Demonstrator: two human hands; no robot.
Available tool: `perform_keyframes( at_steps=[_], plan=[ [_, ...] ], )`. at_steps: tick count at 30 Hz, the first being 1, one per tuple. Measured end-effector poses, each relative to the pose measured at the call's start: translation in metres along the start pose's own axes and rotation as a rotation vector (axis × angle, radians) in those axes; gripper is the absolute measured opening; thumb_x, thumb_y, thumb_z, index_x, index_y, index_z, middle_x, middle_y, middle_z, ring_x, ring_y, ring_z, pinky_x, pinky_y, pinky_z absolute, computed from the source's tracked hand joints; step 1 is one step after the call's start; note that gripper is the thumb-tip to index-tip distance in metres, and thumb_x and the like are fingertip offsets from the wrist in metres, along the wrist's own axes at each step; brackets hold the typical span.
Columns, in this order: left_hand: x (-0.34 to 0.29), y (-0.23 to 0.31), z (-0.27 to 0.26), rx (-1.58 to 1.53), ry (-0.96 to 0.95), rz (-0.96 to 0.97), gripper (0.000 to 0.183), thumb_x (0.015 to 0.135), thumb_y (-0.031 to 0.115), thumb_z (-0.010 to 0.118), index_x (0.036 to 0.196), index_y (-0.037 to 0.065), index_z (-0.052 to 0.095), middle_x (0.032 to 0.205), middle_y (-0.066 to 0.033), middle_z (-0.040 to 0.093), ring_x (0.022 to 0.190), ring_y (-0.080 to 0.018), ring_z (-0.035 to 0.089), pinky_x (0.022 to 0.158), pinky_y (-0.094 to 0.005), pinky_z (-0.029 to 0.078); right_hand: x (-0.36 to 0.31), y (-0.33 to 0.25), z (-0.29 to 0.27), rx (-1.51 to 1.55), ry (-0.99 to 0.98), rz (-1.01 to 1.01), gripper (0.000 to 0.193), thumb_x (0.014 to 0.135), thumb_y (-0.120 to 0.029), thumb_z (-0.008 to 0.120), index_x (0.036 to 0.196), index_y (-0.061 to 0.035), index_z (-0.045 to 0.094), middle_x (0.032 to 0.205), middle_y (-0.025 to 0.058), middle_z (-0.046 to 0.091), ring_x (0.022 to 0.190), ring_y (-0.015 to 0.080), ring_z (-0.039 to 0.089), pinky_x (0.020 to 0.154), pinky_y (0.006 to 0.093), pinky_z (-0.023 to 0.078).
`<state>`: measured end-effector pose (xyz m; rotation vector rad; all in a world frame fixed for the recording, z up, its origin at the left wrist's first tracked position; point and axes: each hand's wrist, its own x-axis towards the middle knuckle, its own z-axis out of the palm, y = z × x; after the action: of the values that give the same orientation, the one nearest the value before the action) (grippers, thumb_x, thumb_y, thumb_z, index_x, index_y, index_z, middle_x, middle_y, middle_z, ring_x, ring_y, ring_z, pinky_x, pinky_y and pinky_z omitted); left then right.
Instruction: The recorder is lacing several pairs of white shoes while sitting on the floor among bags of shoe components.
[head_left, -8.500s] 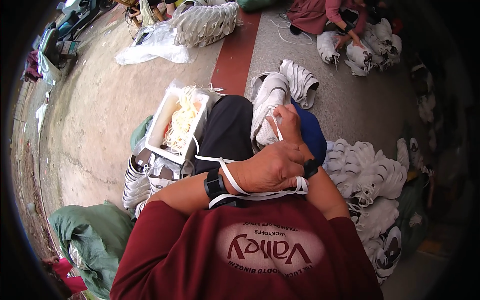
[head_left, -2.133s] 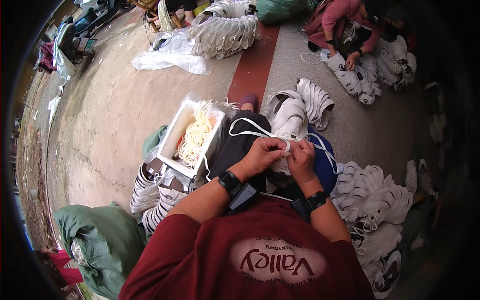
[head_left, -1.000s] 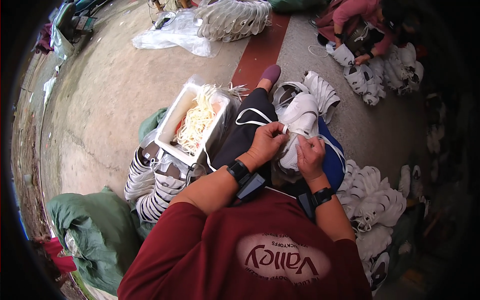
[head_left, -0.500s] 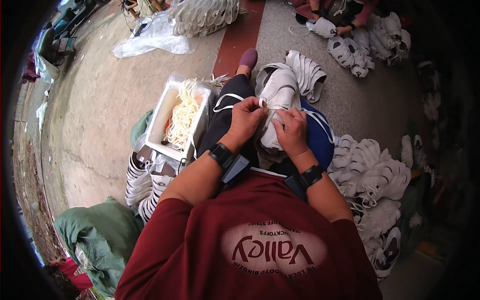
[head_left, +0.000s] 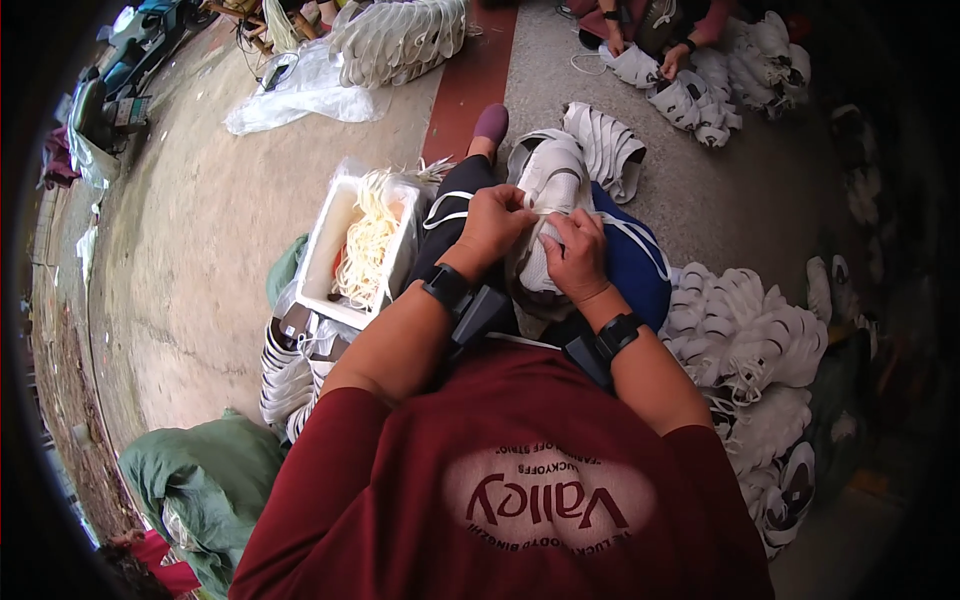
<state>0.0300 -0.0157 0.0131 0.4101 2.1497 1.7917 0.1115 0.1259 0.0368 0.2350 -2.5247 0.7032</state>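
Note:
A white shoe upper [head_left: 552,172] rests on my lap, its toe end pointing toward me. My left hand [head_left: 490,228] is at its left side, thumb and forefinger pinched on a white shoelace [head_left: 540,211] across the lacing area. Gripping the upper from the right is my right hand [head_left: 578,258], fingers curled and thumb pressed near the eyelets; its fingertips are partly hidden. One loose stretch of lace loops over my dark trouser leg at the left, and another hangs over blue cloth [head_left: 632,270] at the right.
At my left stands a white box [head_left: 315,270] of loose laces, with striped uppers [head_left: 283,375] and a green sack [head_left: 205,480] nearer. White uppers [head_left: 740,320] are piled at my right. More nested uppers [head_left: 607,150] lie ahead. A co-worker's hands [head_left: 675,60] handle uppers at the far right.
My left hand has moved slightly right and down toward the eyelets, and the small lace loop raised at its fingertips no longer shows. The right hand keeps nearly the same place.

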Motion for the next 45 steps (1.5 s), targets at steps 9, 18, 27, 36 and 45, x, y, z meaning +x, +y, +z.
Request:
perform_keyframes(
  at_steps=[9, 18, 27, 36, 45],
  plan=[
    [-0.021, 0.011, 0.011, 0.296, 0.153, 0.09, 0.015, 0.074, 0.014, 0.065, 0.071, 0.0, 0.061, 0.067, -0.0193, 0.06, 0.063, -0.0343, 0.06, 0.06, -0.0375, 0.049, -0.003, 0.01, 0.003, 0.042, 0.0, -0.049, 0.025, 0.067, -0.011, 0.066, 0.091, -0.0052, 0.06, 0.076, 0.0115, 0.052, 0.07, 0.0304, 0.049, 0.066, 0.0399, 0.038],
    [-0.031, 0.023, 0.015, 0.603, 0.053, 0.218, 0.018, 0.067, 0.01, 0.063, 0.081, -0.002, 0.059, 0.076, -0.0212, 0.06, 0.076, -0.039, 0.059, 0.068, -0.0412, 0.048, -0.005, 0.011, 0.01, 0.008, 0.032, -0.058, 0.021, 0.066, -0.011, 0.068, 0.085, -0.0063, 0.061, 0.075, 0.0099, 0.052, 0.069, 0.0293, 0.049, 0.065, 0.039, 0.039],
    [-0.027, 0.012, -0.003, -0.034, -0.109, -0.13, 0.01, 0.075, 0.001, 0.06, 0.084, -0.003, 0.064, 0.072, 0.0, 0.061, 0.065, -0.0062, 0.053, 0.06, -0.0207, 0.044, -0.001, 0.003, 0.004, -0.067, -0.007, -0.038, 0.017, 0.065, -0.014, 0.072, 0.077, -0.0078, 0.061, 0.075, 0.0084, 0.053, 0.071, 0.029, 0.049, 0.067, 0.0388, 0.04],
    [-0.035, 0.01, -0.005, -0.122, -0.023, -0.16, 0.009, 0.075, -0.001, 0.064, 0.081, 0.001, 0.058, 0.076, -0.0006, 0.06, 0.066, -0.0058, 0.053, 0.061, -0.0191, 0.044, 0.013, 0.004, -0.009, -0.076, -0.028, -0.047, 0.01, 0.07, -0.007, 0.058, 0.062, -0.0057, 0.053, 0.069, 0.0104, 0.051, 0.07, 0.025, 0.052, 0.065, 0.0348, 0.039],
    [-0.044, 0.019, 0.016, 0.225, 0.1, 0.323, 0.008, 0.079, 0.004, 0.064, 0.079, 0.0, 0.058, 0.073, 0.0, 0.056, 0.064, -0.0077, 0.051, 0.062, -0.0221, 0.043, 0.002, 0.039, -0.111, 1.503, 0.27, 0.485, 0.007, 0.088, -0.007, 0.052, 0.085, -0.0029, 0.057, 0.094, 0.0155, 0.063, 0.069, 0.0098, 0.053, 0.071, 0.023, 0.046]
  ],
)
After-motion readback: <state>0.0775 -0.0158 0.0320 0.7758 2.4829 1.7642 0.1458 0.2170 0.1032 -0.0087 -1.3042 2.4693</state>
